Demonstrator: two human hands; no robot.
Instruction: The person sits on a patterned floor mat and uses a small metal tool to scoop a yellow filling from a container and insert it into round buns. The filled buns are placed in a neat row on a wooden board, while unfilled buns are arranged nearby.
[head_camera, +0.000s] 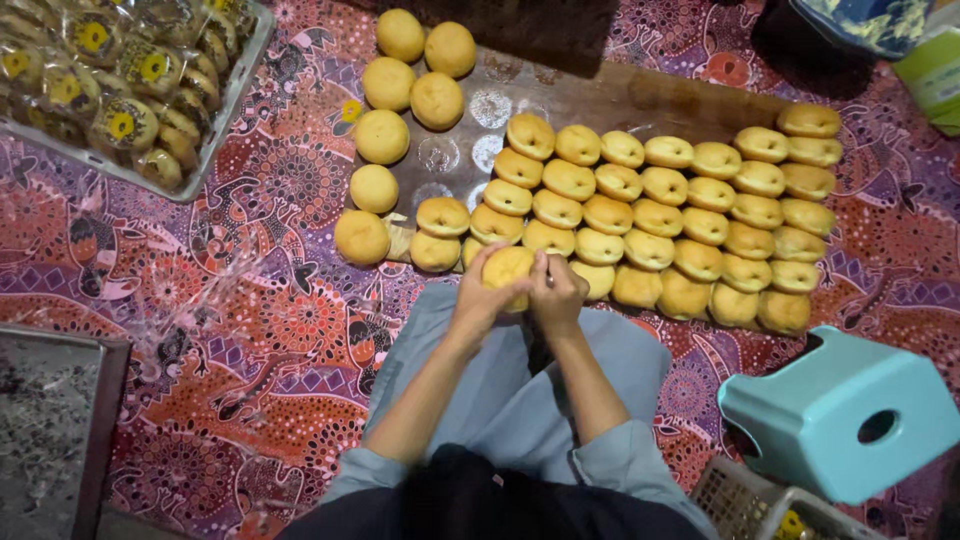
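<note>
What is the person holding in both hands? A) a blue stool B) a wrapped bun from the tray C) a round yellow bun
C: the left hand and right hand together grip one round yellow bun, bare and unwrapped.

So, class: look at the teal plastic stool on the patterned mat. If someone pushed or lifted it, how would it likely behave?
The teal plastic stool looks like thin moulded plastic, so it is probably light for its size and stiff. It appears to lie tilted on the patterned mat, so a push might rock or slide it. The round hole in its top would likely give fingers an easy hold.
</note>
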